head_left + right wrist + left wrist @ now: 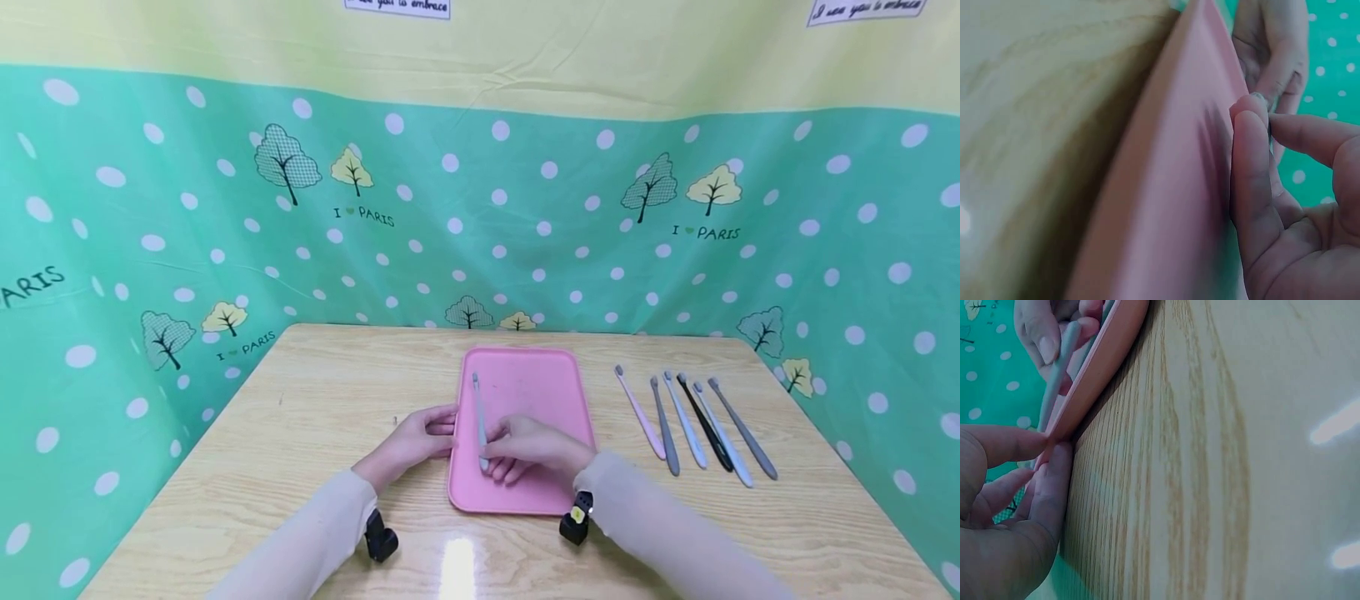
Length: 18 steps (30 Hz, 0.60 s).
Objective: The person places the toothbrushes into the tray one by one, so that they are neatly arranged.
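Note:
A pink rectangular tray (pixel 540 383) lies on the wooden table. Above its left part, a light grey toothbrush (pixel 479 412) points away with its head toward the back. My right hand (pixel 536 446) pinches the toothbrush near its handle end, between thumb and fingers. At the tray's left edge is my left hand (pixel 412 442); the left wrist view shows its thumb and fingers pinching the rim. In that view the toothbrush (pixel 1057 378) slants close over the tray wall. The right wrist view has the right fingertips hiding most of the toothbrush.
To the right of the tray, several toothbrushes lie side by side, among them a pink one (pixel 640 412), a black one (pixel 705 423) and a dark grey one (pixel 744 429). A green dotted cloth (pixel 420 208) hangs behind the table (pixel 337 375).

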Each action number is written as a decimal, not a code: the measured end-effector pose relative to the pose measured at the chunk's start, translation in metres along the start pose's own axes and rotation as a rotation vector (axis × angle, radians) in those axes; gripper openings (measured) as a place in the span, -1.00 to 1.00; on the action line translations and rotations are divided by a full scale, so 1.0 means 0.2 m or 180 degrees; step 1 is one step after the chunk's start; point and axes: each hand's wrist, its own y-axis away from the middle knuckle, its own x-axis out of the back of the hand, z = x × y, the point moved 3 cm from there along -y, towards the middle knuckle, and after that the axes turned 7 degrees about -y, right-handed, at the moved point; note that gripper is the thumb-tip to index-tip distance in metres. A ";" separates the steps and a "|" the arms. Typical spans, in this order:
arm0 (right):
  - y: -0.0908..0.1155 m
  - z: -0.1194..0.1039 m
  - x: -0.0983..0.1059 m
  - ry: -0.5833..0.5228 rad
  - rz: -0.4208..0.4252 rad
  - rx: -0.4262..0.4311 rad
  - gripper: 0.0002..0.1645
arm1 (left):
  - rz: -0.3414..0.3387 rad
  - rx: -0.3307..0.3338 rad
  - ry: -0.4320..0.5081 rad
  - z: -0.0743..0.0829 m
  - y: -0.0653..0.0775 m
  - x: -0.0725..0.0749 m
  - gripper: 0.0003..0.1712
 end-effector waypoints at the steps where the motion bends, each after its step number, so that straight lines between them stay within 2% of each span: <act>1: -0.01 0.00 -0.01 0.0004 0.0007 -0.0020 -0.61 | -0.0004 -0.0002 0.0000 0.00 0.00 0.00 -0.29; 12: -0.04 -0.03 -0.06 0.0077 0.0143 -0.0033 -0.69 | -0.0006 -0.0010 -0.0031 0.00 0.00 0.00 -0.28; 14: -0.05 -0.03 -0.07 0.0076 0.0155 -0.0018 -0.64 | -0.0015 -0.0012 -0.0031 0.00 0.00 0.00 -0.28; 18: -0.07 -0.04 -0.08 0.0058 0.0219 0.0012 -0.41 | -0.0018 -0.0029 -0.0023 0.01 0.00 0.00 -0.28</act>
